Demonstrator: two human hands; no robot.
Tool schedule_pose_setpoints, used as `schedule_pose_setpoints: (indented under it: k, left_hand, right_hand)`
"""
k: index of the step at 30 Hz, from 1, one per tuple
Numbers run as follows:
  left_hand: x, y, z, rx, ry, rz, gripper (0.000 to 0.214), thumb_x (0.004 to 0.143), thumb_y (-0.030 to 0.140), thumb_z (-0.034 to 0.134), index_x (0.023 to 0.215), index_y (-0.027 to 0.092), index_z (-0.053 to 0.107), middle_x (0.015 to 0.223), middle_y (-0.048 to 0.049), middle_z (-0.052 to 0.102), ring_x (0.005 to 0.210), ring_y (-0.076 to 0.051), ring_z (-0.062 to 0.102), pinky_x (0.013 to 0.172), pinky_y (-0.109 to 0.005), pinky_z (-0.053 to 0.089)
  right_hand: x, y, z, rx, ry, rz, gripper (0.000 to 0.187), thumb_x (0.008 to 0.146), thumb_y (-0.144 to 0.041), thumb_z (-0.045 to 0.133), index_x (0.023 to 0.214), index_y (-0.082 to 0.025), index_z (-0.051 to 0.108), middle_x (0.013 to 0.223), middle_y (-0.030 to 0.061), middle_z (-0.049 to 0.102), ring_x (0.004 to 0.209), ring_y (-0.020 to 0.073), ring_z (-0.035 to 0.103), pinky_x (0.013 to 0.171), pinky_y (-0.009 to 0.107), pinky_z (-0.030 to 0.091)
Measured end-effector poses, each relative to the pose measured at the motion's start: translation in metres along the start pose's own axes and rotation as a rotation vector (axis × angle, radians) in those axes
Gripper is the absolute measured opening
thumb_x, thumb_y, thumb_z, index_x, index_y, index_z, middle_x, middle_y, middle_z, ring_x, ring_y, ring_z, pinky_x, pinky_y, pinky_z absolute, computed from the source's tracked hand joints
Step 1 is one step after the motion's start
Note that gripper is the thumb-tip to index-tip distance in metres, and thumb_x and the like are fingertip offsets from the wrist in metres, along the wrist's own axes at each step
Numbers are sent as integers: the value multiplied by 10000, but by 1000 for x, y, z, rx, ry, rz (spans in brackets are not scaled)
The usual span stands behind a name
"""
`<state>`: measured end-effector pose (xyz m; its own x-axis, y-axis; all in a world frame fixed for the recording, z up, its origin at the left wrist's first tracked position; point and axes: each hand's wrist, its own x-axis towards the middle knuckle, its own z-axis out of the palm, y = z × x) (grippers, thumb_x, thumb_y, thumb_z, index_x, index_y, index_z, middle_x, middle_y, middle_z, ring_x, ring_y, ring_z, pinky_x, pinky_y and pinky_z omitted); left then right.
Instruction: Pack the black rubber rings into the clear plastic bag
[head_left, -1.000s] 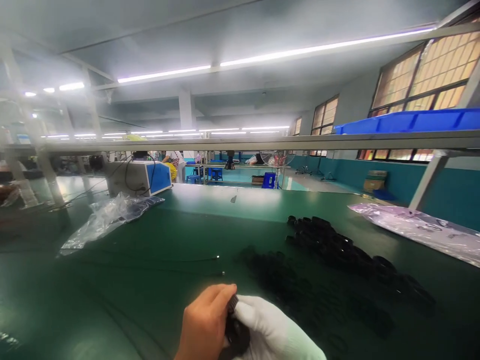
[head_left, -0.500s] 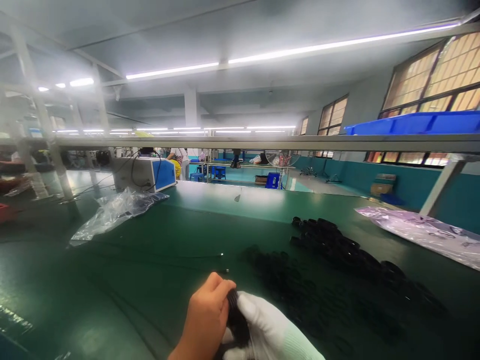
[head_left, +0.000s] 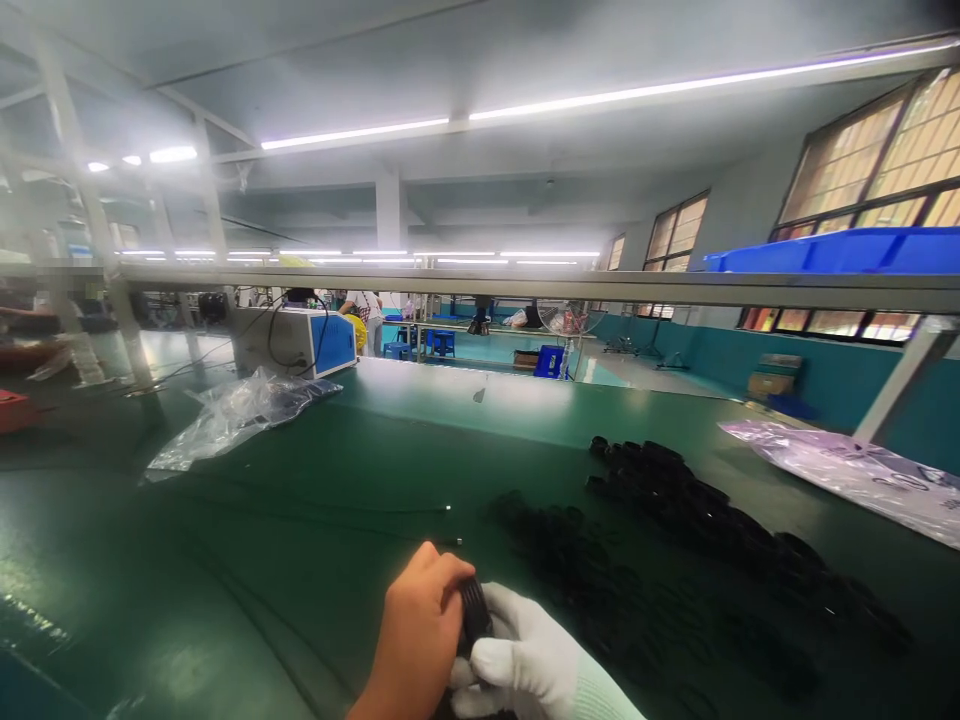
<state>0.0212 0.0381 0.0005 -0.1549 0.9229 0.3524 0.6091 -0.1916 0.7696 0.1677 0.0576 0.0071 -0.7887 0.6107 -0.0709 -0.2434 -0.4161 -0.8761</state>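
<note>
Coil (head_left: pixel 474 608) of black cable is between the two hands, low and near the middle of my view, above the near part of the green bench (head_left: pixel 360 455). I have the bare left hand (head_left: pixel 420 622) closed on its upper left side, fingers bent over the ridged turns. The right hand (head_left: pixel 534 652), in a white glove with a pale green cuff, cups it from the right, fingers curled and narrow. I cannot make out the coil's lower part, which the hands cover.

Just beyond the left hand I see two small bright cable ends (head_left: pixel 448 508), their thin dark leads running left across the bench. To the right lies a long heap (head_left: pixel 694 500) of glossy black pieces, and nearer me a flatter patch of dark rings (head_left: pixel 570 545), too dim for me to tell apart. A clear bag (head_left: pixel 244 410) lies crumpled at left, in front of a machine (head_left: pixel 330 343) with a blue side. A pinkish bag (head_left: pixel 847 475) lies at the right edge. Above the bench runs a shelf (head_left: pixel 465 282) with a blue tray (head_left: pixel 840 252) at its right end. Past it, a person (head_left: pixel 365 308) stands near blue stools (head_left: pixel 442 343).
</note>
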Motion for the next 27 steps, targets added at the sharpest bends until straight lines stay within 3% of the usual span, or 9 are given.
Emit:
schedule_pose_setpoints:
  k: [4, 7, 9, 13, 16, 20, 22, 24, 27]
  left_hand:
    - [3, 1, 5, -126, 45, -93, 259, 731, 107, 434, 791, 208, 665, 748, 4, 541, 677, -132, 552, 614, -230, 414]
    - [10, 2, -3, -114, 9, -102, 246, 700, 97, 443, 779, 194, 655, 755, 1, 556, 707, -140, 553, 657, -246, 420]
    - [16, 0, -16, -198, -144, -125, 263, 679, 117, 504, 877, 187, 662, 809, -7, 593, 767, -151, 563, 716, -259, 433]
    - [22, -9, -42, -620, -527, -118, 479, 681, 243, 635, 1157, 204, 600, 1107, -48, 602, 976, -185, 551, 856, -287, 424]
    - [20, -18, -46, -813, -616, -78, 444, 679, 295, 674, 1104, 174, 634, 1039, -56, 638, 928, -188, 570, 826, -281, 426]
    - [17, -24, -39, -637, -529, -138, 374, 701, 278, 682, 1058, 172, 654, 1028, -59, 657, 951, -204, 584, 854, -302, 436]
    - [16, -25, -36, -538, -440, -130, 342, 744, 295, 645, 1068, 184, 653, 1107, -65, 640, 1037, -215, 565, 932, -324, 415]
    - [16, -25, -34, -538, -343, -109, 312, 806, 322, 571, 1080, 193, 646, 1135, -62, 634, 1074, -209, 558, 976, -332, 399]
    - [16, -26, -28, -578, -252, -123, 283, 813, 322, 551, 1045, 191, 647, 1063, -56, 664, 1041, -205, 584, 946, -321, 433]
  right_hand:
    - [3, 3, 1, 5, -23, -38, 485, 702, -291, 734, 1121, -143, 540, 999, 75, 558, 841, 172, 601, 731, 319, 484]
    - [3, 6, -1, 100, 16, -60, 368, 758, -263, 672, 1089, -140, 570, 948, 61, 587, 791, 149, 596, 692, 289, 478]
    - [3, 8, -4, 246, 12, -27, 303, 793, -297, 618, 1042, -125, 602, 934, 61, 606, 756, 142, 602, 674, 283, 480]
    - [3, 10, -7, 459, -160, 117, 445, 784, -421, 551, 1016, -47, 623, 953, 122, 650, 755, 164, 631, 675, 274, 468]
    - [4, 8, -2, 429, -181, 156, 505, 785, -473, 537, 1025, -36, 618, 972, 145, 652, 743, 167, 639, 703, 272, 445]
    - [4, 2, 5, 20, 102, 63, 431, 723, -322, 661, 1095, -125, 569, 951, 82, 618, 796, 168, 593, 666, 283, 447]
    - [5, 1, 4, -193, 209, -1, 525, 628, -170, 688, 1129, -151, 534, 912, 57, 601, 811, 184, 582, 669, 310, 465]
    - [7, 3, 1, -212, 220, -26, 521, 602, -146, 669, 1106, -154, 538, 910, 47, 578, 768, 169, 579, 672, 326, 472]
    - [10, 10, -2, -57, 178, -56, 454, 589, -223, 709, 1016, -155, 570, 905, 28, 537, 685, 114, 552, 624, 280, 448]
